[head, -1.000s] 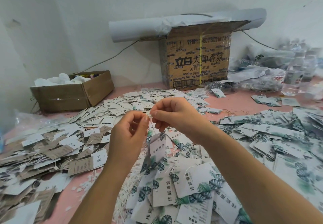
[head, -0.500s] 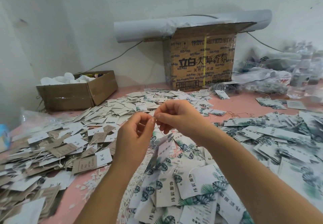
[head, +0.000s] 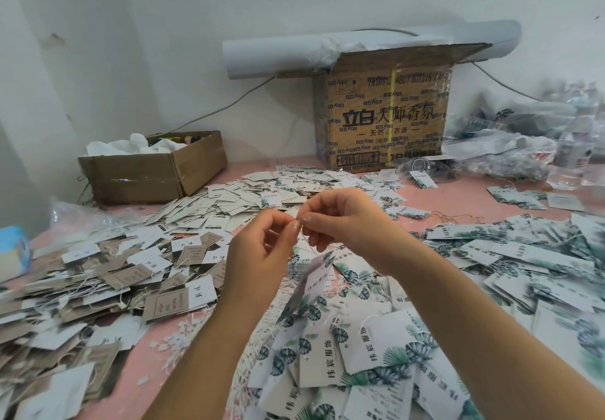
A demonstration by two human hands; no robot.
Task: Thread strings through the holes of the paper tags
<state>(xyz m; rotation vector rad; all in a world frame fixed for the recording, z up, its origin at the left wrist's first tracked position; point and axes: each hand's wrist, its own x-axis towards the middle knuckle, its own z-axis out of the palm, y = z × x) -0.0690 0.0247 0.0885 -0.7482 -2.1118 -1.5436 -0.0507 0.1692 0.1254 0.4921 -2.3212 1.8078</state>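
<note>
In the head view, the only one, both hands meet in the centre of the frame. The left hand and the right hand each pinch, thumb against forefinger, a very thin string which is hard to see. The other fingers are loosely curled. One leaf-printed paper tag hangs tilted just below the fingertips, above the big pile of similar tags in the lower centre and right. A second pile, of brown and white tags, fills the left side of the pink table. A printed carton stands at the upper centre. I judge the tag as light and rather stiff card, which swings easily and can crease, so it is better to hold it at the edge near the hole. The string looks limp and a little slippery. It should be pinched close to its end, or it will bend away from the hole.
</note>
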